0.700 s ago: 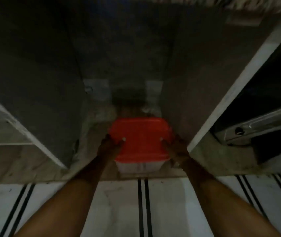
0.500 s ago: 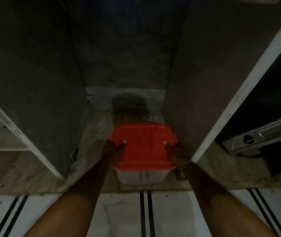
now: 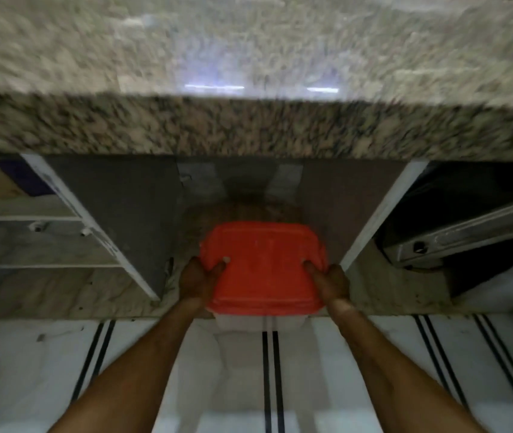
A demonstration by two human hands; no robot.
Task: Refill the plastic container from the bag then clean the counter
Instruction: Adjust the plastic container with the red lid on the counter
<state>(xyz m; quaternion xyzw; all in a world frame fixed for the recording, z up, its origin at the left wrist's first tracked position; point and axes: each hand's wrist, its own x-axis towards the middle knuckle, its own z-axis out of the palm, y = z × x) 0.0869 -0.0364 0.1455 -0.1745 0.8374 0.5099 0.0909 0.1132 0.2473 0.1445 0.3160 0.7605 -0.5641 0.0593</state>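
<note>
- The plastic container (image 3: 263,321), clear-walled with a red lid (image 3: 264,270), sits at the front edge of the open cupboard bay's floor, under the speckled granite surface (image 3: 249,126).
- The left hand (image 3: 199,276) is clamped on the container's left side, its thumb lying over the lid's near-left corner.
- The right hand (image 3: 331,281) grasps the right side the same way, thumb on the lid's near-right corner; both grips are closed on the container.
- No brand, label or writing can be read on the lid or the walls; the frame is dim and slightly blurred.
- Left of the container, a grey divider panel (image 3: 124,214) with a white edge separates the bay from pale shelves (image 3: 24,242).
- Right of the container, a dark recess holds a metal appliance (image 3: 461,235) with a knob.
- Below the container lies a white floor (image 3: 46,370) with paired black stripes.
</note>
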